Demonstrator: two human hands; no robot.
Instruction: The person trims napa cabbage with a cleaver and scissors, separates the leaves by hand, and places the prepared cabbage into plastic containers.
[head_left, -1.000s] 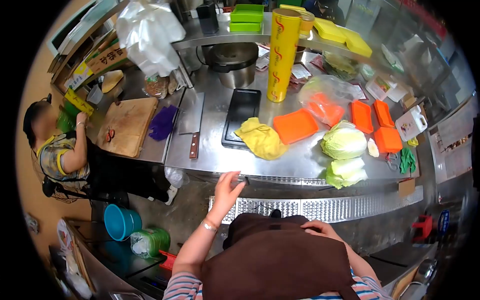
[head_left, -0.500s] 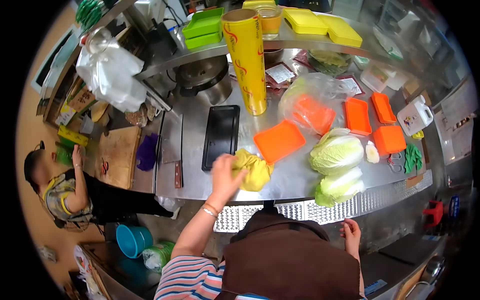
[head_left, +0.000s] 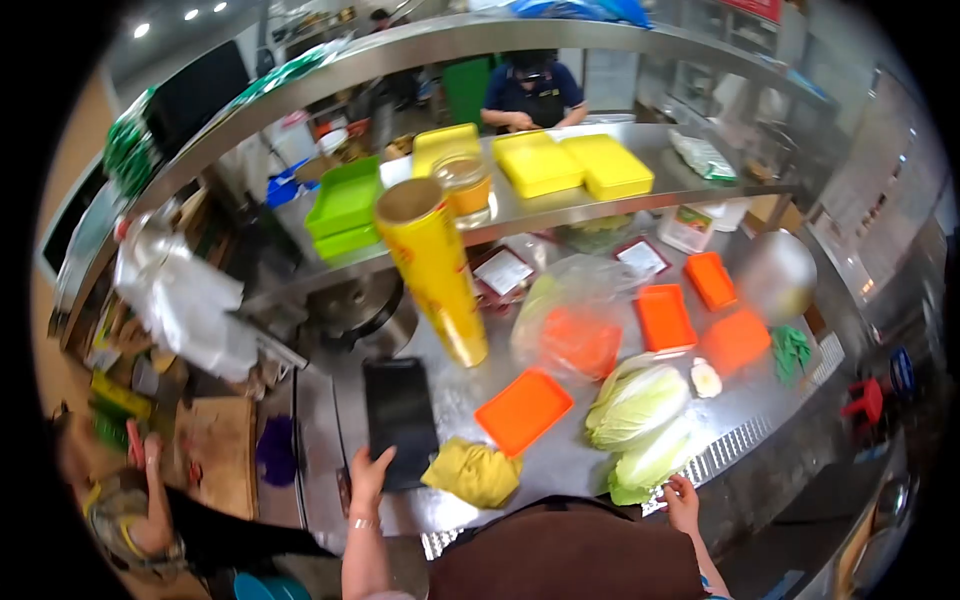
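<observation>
My left hand (head_left: 368, 482) is at the table's front edge, fingers apart, between a knife's brown handle (head_left: 344, 488) and the black tray (head_left: 402, 420). Its thumb points toward the tray's near edge; whether it touches is unclear. To its right lies a crumpled yellow cloth (head_left: 474, 472), against an orange tray (head_left: 524, 410). My right hand (head_left: 682, 502) hangs near the front edge, its fingers loosely bent and holding nothing visible. Just beyond it are a cut piece of napa cabbage (head_left: 650, 462) and a larger napa cabbage (head_left: 640, 402).
A tall yellow roll (head_left: 432, 275) stands behind the black tray. Several orange containers (head_left: 665, 318) and a clear plastic bag (head_left: 570, 315) are farther back. Overhead runs a metal shelf (head_left: 560, 205) with yellow trays (head_left: 537, 163). A co-worker (head_left: 130, 515) stands left by a cutting board (head_left: 222, 455).
My left hand has let go of the yellow cloth and moved left beside the black tray and knife handle. The view has tilted up, showing another person beyond the shelf.
</observation>
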